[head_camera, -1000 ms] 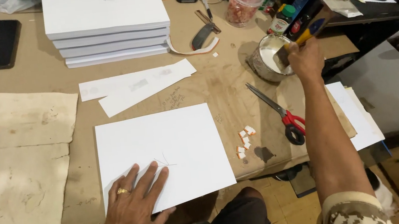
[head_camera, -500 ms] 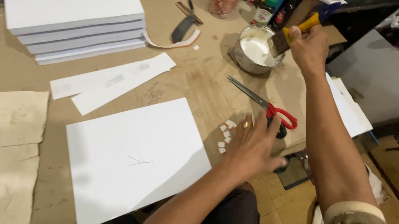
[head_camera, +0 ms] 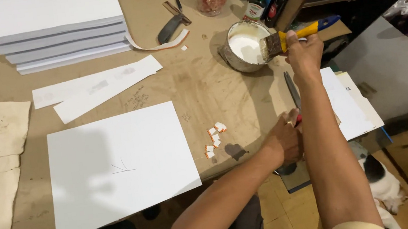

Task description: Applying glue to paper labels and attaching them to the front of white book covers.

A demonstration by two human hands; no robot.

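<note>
Right hand grips the paintbrush; left hand clasps scissors, handles hidden.

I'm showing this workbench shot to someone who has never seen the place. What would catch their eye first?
Probably the right hand at the far right, holding a yellow-handled brush over the rim of a tin of white paste. Next, the left hand reaching across under that arm onto the scissors. Then the big white sheet at the near edge and the stack of white boards at the far left.

Yellow-and-blue brush handle — white glue in tin — white sheet.
</note>
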